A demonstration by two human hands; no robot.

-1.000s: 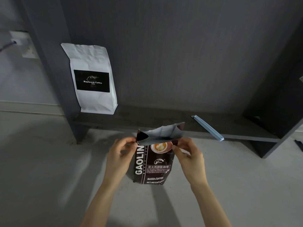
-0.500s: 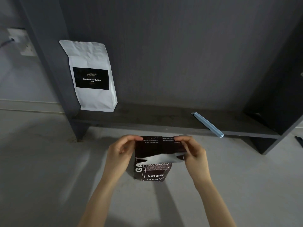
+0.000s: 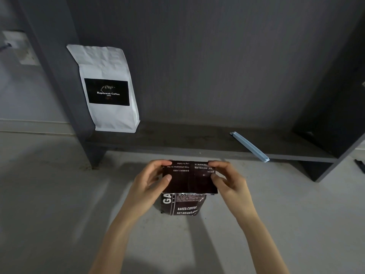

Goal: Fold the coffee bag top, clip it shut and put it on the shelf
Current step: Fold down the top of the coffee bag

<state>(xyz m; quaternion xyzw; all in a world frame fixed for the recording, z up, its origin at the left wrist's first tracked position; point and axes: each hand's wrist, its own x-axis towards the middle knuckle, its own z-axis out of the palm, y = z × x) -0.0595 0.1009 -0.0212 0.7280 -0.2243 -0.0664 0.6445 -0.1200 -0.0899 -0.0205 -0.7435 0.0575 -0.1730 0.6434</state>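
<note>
A dark brown coffee bag stands upright on the grey floor in front of the shelf. Its top flap is folded forward and down over the front, back print showing upside down. My left hand pinches the flap's left edge, and my right hand pinches its right edge. A long light-blue sealing clip lies on the dark shelf board, up and to the right of the bag, with nothing touching it.
A white coffee bag with a black label stands at the shelf's left end against the side panel. The shelf's right side panel closes that end. A wall socket sits at far left.
The bag's open top, silver inside showing a second ago, has been folded forward and pressed flat over the front. Both hands moved with the fold and stayed on the flap's edges.
</note>
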